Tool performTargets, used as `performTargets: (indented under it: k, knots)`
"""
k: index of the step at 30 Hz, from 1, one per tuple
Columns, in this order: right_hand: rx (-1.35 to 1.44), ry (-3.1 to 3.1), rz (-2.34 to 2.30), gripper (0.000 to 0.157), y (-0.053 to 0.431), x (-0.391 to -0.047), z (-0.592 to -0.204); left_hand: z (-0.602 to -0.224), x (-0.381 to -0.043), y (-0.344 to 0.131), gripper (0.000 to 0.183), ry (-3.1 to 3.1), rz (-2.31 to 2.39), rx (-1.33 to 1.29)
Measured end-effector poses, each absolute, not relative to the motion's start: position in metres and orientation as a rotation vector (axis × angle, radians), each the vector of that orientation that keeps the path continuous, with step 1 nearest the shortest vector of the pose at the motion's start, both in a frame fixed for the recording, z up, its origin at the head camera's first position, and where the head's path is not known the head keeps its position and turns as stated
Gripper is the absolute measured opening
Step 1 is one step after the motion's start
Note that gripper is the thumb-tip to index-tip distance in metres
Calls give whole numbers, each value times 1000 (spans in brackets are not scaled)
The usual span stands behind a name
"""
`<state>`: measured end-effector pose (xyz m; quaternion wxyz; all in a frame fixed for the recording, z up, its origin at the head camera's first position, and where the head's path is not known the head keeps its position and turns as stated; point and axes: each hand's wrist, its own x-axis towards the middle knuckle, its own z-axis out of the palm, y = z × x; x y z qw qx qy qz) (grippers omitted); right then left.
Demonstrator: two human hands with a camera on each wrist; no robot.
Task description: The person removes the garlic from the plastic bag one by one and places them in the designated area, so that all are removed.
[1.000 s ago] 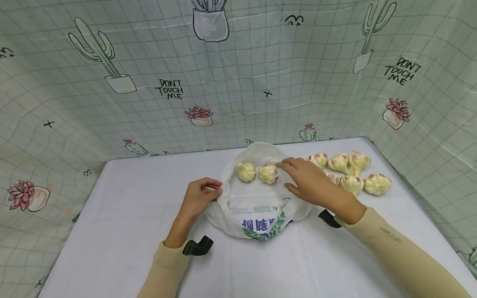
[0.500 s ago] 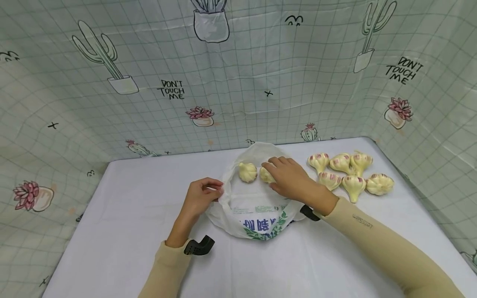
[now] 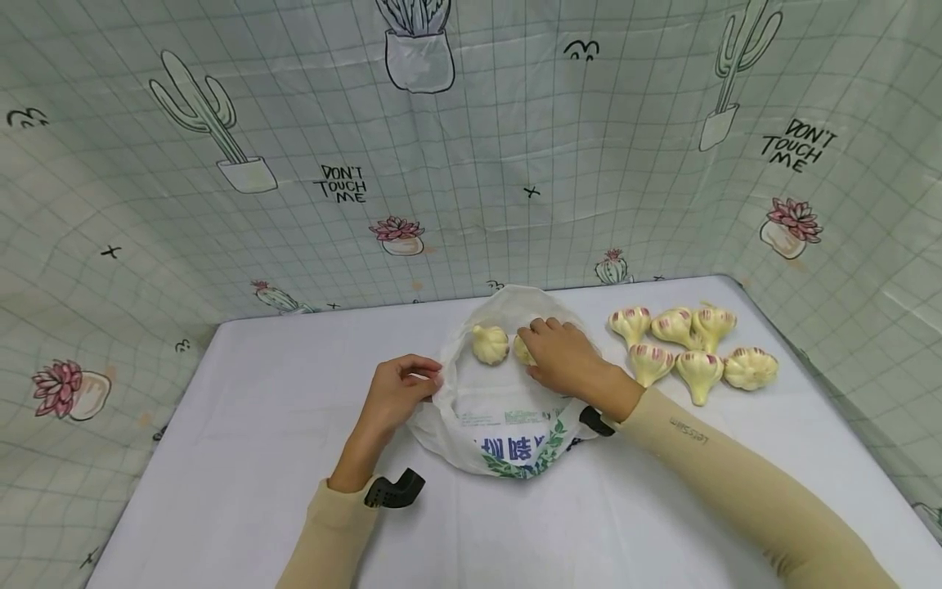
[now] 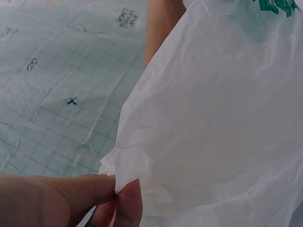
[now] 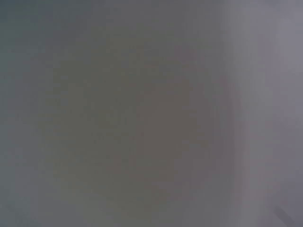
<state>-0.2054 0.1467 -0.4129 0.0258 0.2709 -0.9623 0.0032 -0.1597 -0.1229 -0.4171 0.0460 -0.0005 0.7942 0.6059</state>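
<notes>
A white plastic bag (image 3: pixel 508 409) with blue and green print lies on the table, its mouth spread wide. My left hand (image 3: pixel 397 393) pinches the bag's left rim; in the left wrist view thumb and finger hold the thin plastic (image 4: pixel 199 123). Inside the bag, one garlic bulb (image 3: pixel 490 344) sits uncovered on the left. Beside it, my right hand (image 3: pixel 565 357) reaches over the right rim with its fingers curled round a second garlic bulb (image 3: pixel 523 350), mostly hidden under the hand. The right wrist view is a dim blur, blocked by something close.
Several garlic bulbs (image 3: pixel 699 372) lie in two rows to the right of the bag, close to the right forearm. A white cloth covers the table (image 3: pixel 294 393). Behind and at the sides hangs a grid-patterned curtain (image 3: pixel 478 147) with cactus drawings.
My right hand has moved left from the bag's right rim onto the second garlic bulb, covering most of it. The left hand keeps its pinch on the rim.
</notes>
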Motion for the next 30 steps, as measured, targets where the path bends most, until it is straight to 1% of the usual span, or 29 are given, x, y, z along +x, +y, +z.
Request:
performTargets:
  k: [8, 14, 22, 30]
  knots:
    - [885, -2922, -7, 44, 149, -199, -414, -417, -160, -121, 17, 2426, 1857, 10]
    - [891, -2901, -31, 39, 151, -197, -417, -416, -159, -121, 17, 2424, 1856, 26]
    - [932, -2839, -13, 43, 154, -188, -416, -417, -160, -120, 17, 2429, 1850, 15]
    - [956, -2776, 57, 47, 159, -174, -399, -416, -160, -120, 17, 2432, 1858, 24]
